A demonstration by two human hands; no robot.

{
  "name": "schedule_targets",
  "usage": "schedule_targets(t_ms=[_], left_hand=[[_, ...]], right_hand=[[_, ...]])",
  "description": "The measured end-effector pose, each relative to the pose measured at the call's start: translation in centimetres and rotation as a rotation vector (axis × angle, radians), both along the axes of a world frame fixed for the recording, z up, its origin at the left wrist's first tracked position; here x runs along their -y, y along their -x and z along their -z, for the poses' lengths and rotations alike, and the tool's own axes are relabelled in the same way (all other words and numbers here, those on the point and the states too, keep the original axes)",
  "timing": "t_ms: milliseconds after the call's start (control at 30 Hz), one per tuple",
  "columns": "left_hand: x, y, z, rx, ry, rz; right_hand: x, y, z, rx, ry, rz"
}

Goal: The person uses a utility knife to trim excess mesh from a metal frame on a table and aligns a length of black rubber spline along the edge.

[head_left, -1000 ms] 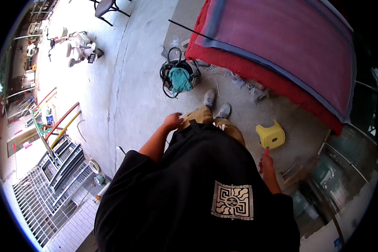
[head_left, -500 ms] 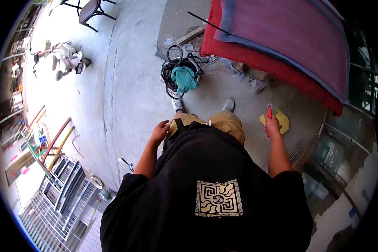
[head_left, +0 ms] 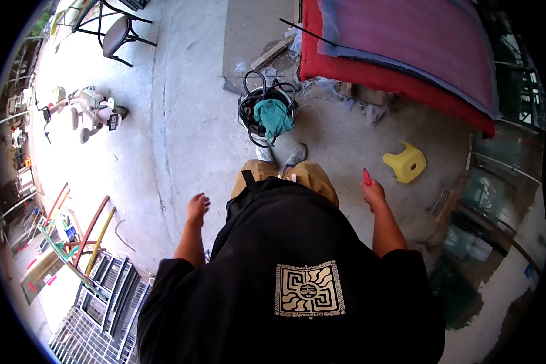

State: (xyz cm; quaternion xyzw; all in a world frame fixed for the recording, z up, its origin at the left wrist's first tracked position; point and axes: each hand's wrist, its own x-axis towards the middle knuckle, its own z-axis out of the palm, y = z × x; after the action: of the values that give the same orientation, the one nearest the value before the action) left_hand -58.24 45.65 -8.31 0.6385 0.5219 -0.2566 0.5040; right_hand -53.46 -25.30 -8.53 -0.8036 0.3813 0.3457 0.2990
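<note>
Pale concrete floor (head_left: 191,121) runs through this cluttered workspace, glaring bright on the left and dimmer on the right. Someone in a black top (head_left: 224,291) with a square sun print (head_left: 309,290) stands on it, and the slim red object (head_left: 367,176) is up in the right hand (head_left: 374,193), held out from the body; the fingers are wrapped around it, one red end poking past them, the rest too covered for me to make out. On the body's other side, well apart from it, the left hand (head_left: 198,207) hangs in the air with nothing in it, fingers loosely bent. Near the right hand, not touching it, a yellow stool (head_left: 406,162) rests on the floor. Just ahead of the shoes (head_left: 295,156) I see a round container (head_left: 295,107) of looped black hose or cable (head_left: 254,74), teal cloth (head_left: 274,118) draped on top. Ahead and to the right, a pink sheet (head_left: 406,42) with a greyish border lies over a red cover (head_left: 370,79). Off to the left stand a pale scooter (head_left: 91,114), a dark chair (head_left: 116,36) and some metal frames (head_left: 112,291).
</note>
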Motion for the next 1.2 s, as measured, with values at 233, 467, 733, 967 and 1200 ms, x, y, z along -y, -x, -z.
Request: schedule_targets(t_ms=[233, 467, 733, 967, 1200], left_hand=[[9.9, 0.3, -3.6, 0.125, 0.023, 0.849], [7.0, -5.2, -1.2, -0.029, 0.077, 0.586], [13.5, -14.0, -4.6, 0.089, 0.2, 0.822], [14.4, -13.3, -5.3, 0.051, 0.227, 0.757], [11.3, -14.9, -4.5, -0.097, 0.039, 1.002]], right_hand=[[7.4, 5.4, 4.5, -0.018, -0.115, 0.445], [5.4, 6.3, 2.1, 0.066, -0.26, 0.553], [2.7, 14.4, 1.8, -0.036, -0.321, 0.654], [2.0, 14.9, 2.1, -0.087, -0.28, 0.719], [1.1, 6.2, 1.4, 0.141, -0.307, 0.661]])
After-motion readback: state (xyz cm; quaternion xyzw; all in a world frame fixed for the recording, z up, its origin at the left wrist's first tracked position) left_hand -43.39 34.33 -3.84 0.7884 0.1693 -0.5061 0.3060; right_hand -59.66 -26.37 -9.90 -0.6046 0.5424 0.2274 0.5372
